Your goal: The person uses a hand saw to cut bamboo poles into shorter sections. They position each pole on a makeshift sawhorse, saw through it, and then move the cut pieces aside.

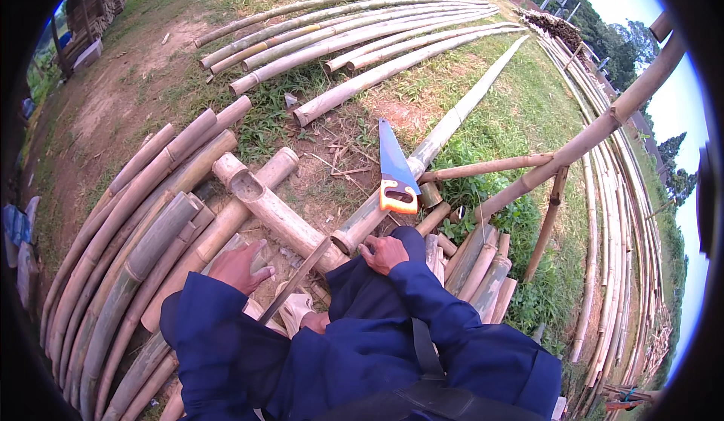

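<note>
left hand [237,265] spread wide, seemingly empty; right hand [385,255] loosely curled at knee [411,241], contents: cannot tell | handsaw [393,157] at right hand's 12 o'clock, atop bamboo pole [455,122] | risk: saw may slip off if round pole rolls

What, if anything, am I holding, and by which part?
Nothing appears to be held: your left hand looks open, and your right hand rests by your knee, with no object visible in it. The saw lies across a bamboo pole.
</note>
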`<state>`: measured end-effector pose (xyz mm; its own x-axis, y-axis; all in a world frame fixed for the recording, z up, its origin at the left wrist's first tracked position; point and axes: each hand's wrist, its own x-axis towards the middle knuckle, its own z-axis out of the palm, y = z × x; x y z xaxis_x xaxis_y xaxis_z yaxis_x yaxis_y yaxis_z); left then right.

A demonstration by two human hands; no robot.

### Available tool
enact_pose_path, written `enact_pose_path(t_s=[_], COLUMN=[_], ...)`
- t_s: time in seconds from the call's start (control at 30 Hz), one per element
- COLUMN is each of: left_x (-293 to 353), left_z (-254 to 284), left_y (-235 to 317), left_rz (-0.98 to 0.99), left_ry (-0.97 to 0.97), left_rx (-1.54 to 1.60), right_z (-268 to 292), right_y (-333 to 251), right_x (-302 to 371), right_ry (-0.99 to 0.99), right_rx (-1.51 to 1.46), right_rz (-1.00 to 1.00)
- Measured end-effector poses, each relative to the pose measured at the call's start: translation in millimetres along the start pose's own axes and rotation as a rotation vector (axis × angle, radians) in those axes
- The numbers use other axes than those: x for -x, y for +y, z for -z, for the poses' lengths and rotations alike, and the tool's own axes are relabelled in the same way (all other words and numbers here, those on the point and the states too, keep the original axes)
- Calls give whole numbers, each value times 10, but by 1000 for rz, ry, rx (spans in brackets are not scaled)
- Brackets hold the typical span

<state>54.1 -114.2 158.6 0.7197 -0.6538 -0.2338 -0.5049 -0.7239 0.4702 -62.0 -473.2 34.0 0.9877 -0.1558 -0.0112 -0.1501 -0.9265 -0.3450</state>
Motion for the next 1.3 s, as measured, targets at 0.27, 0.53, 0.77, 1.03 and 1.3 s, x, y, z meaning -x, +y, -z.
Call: enact_pose_path(t_s=[0.27, 0.53, 0.77, 1.03, 1.3], left_x=[-16, 30, 79, 97, 82], left_z=[-31, 36, 19, 16, 32], left_y=[-16, 24, 7, -27, 0], left_rz=[12, 52, 37, 34, 9], left_ry=[17, -8, 13, 22, 19], left_rx=[-3, 22, 25, 18, 4], right_z=[-73, -61, -113, -68, -88], right_y=[48, 13, 42, -28, -16], right_x=[6, 27, 42, 9, 11], right_ry=[37, 11, 54, -68, -7], right_rx=[6, -16, 14, -1, 33], right_rz=[50, 13, 20, -28, 8])
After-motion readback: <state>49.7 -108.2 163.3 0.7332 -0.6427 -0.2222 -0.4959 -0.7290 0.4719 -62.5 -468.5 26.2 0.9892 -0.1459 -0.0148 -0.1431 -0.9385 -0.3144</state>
